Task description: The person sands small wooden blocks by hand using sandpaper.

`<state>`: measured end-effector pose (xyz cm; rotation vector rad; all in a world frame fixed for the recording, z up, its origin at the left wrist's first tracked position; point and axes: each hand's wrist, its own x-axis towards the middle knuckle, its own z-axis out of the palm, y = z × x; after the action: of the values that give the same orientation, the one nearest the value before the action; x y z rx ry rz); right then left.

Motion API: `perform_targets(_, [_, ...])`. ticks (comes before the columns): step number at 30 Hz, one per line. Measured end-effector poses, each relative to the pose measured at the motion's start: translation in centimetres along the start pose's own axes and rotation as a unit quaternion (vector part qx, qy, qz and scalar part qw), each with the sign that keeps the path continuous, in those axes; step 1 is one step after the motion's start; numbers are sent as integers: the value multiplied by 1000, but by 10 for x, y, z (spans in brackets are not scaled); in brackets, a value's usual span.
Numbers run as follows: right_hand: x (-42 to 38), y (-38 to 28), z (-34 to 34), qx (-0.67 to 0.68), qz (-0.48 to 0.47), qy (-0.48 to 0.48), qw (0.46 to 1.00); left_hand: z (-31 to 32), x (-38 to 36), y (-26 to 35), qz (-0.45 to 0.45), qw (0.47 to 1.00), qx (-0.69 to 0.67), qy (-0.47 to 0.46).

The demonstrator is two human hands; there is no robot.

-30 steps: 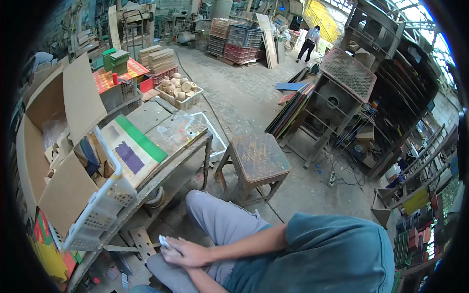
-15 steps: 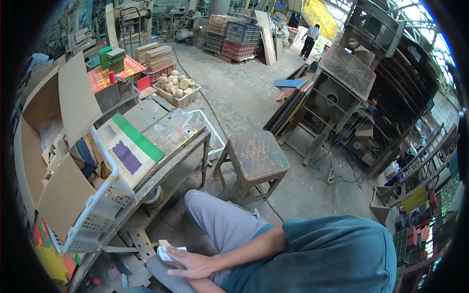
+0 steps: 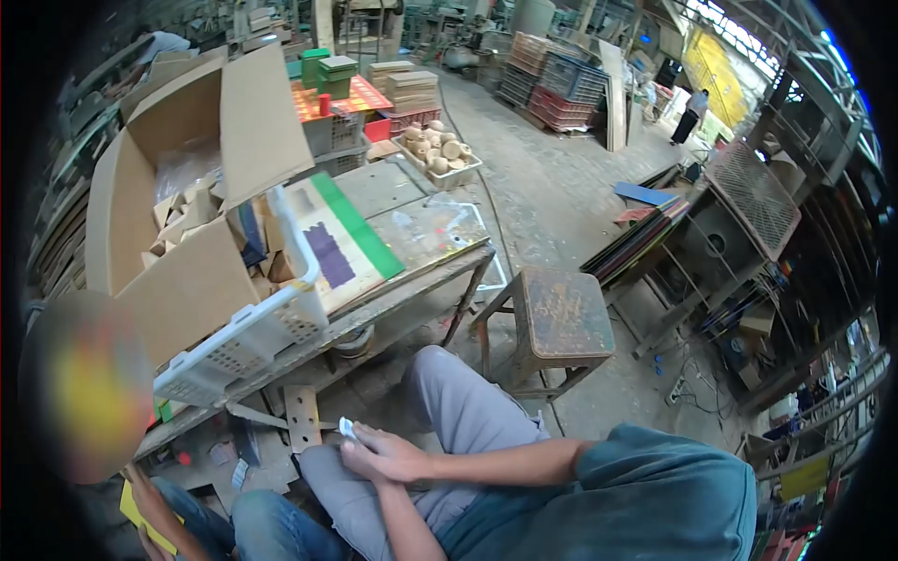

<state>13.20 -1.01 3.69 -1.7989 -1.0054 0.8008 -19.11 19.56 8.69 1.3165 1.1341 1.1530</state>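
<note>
My right hand lies over my left hand above my grey-trousered lap, fingers bent and close together. A small white object pokes out past the right fingertips, which look closed on it; its kind is too small to tell. My left hand's fingers are mostly covered by the right, so their grip is hidden. Just beyond my hands stands a wooden piece with holes. My knee is raised beside the workbench.
A stool stands ahead. On the workbench are a white plastic crate and an open cardboard box holding wooden pieces. At lower left, a co-worker's hand holds a yellow piece. Another person stands farther back.
My view has swung left, bringing a co-worker into the lower left. My hands have drawn together; less of the white object shows, and the wooden bit beside it is out of sight.
</note>
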Motion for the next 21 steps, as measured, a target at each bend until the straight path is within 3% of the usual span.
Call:
perform_targets(2, [-24, -9, 5, -24, -22, -59, 998, -28, -4, 3, 10, 1000, -3, 7])
perform_targets(3, [-28, -9, 14, -83, -55, 22, 995, -33, -9, 3, 12, 1000, -3, 6])
perform_targets(5, [-5, -3, -4, -74, -41, 17, 996, -19, -33, -10, 10, 1000, 13, -10])
perform_targets(7, [23, 30, -1, -42, -41, 55, 997, 56, -79, -34, -1, 998, 46, -34])
perform_targets(8, [19, 9, -16, -27, -14, -12, 999, 118, -107, -50, -7, 997, 59, -55])
perform_targets(9, [9, 5, -9, -69, -70, 42, 994, 168, -124, -63, -6, 995, 73, -73])
perform_targets(11, [-17, -6, -6, -17, -65, -52, 996, 227, -135, -79, -4, 993, 93, -78])
perform_targets(12, [-24, -21, -4, 29, -95, -21, 995, 251, -138, -87, -7, 992, 101, -75])
perform_targets(13, [-20, -13, -5, -54, -78, -11, 995, 271, -138, -91, -12, 992, 109, -69])
perform_targets(14, [-6, -11, -8, -59, 17, -28, 998, 285, -137, -97, -14, 991, 117, -62])
perform_targets(16, [25, -16, -29, 30, 198, -102, 974, 303, -133, -110, -26, 991, 123, -44])
perform_targets(17, [19, -15, -27, 29, 188, -110, 976, 307, -134, -121, -49, 992, 111, -25])
perform_targets(19, [-12, -2, -10, -31, 7, -52, 998, 305, -117, -159, -112, 993, 44, 6])
perform_targets(21, [-29, 13, 5, -87, -75, -13, 993, 299, -114, -163, -177, 984, -29, 8])
